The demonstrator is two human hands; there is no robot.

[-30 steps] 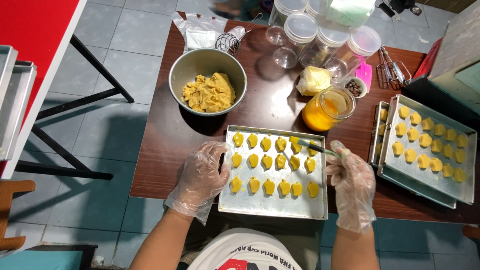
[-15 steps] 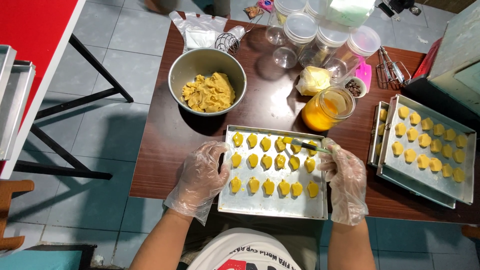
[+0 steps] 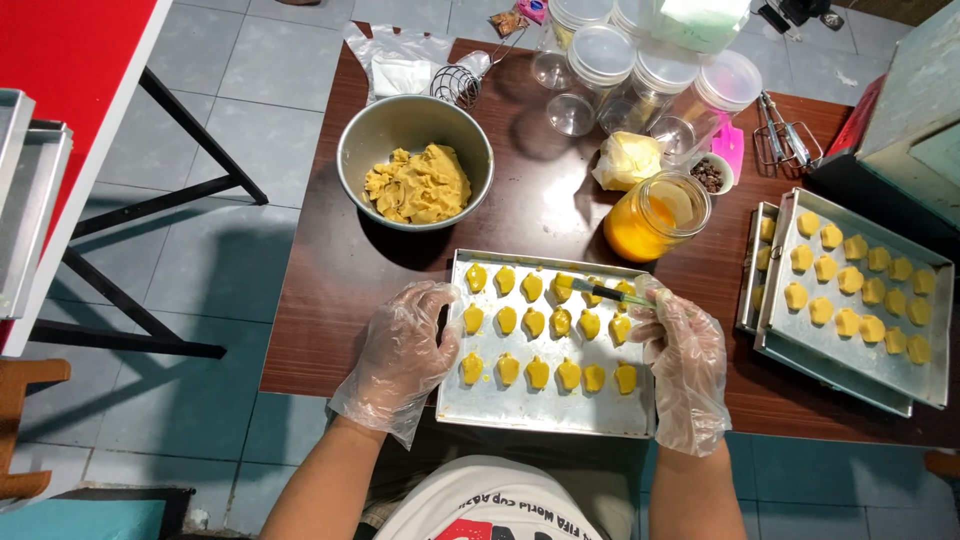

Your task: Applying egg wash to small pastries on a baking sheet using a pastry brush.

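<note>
On our brown bench (image 3: pixel 330 290): one baking tray (image 3: pixel 545 405) holding sixteen glossy yellow cookies (image 3: pixel 535 322) in three rows. Our gloved left hand (image 3: pixel 400 355) lies spread on its edge; our right hand (image 3: pixel 685 365) pinches a brush (image 3: pixel 610 293) over them.

Yellow cookies (image 3: pixel 537 322) glisten on a silver tray (image 3: pixel 500 405). The table (image 3: pixel 330 290) is dark brown, the bowl (image 3: pixel 360 150) grey steel, its dough (image 3: pixel 418 185) pale yellow. The jar (image 3: pixel 655 215) holds orange liquid.
</note>
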